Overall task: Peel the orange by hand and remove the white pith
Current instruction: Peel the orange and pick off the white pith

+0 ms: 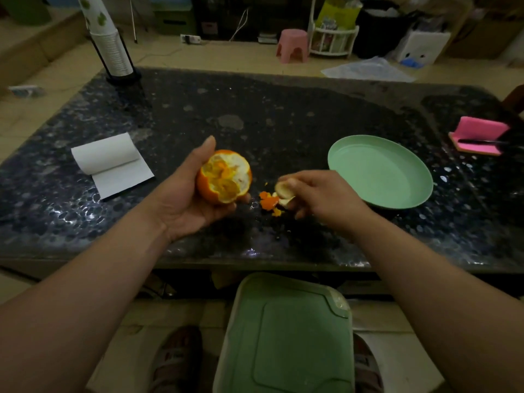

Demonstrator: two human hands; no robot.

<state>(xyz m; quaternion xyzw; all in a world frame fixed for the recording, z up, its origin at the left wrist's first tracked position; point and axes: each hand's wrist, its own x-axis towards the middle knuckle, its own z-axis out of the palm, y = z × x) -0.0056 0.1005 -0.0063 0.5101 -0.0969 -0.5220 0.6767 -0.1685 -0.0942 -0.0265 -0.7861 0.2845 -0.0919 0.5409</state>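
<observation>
My left hand [185, 194] grips a partly peeled orange [224, 177] above the dark table, palm up, thumb raised behind the fruit. Its top shows bare segments ringed by torn white pith and orange rind. To the right, my right hand [317, 194] pinches a curled piece of peel [283, 188], pale side up, just over the table. Small orange peel scraps [269, 202] lie on the table under that piece, between the two hands.
A light green plate [380, 171] sits right of my right hand. A paper roll [110, 163] lies at the left, a cup dispenser [110, 43] at the far left corner, a pink holder [479, 134] at the right edge. A green bin lid [286, 336] stands below the table's front edge.
</observation>
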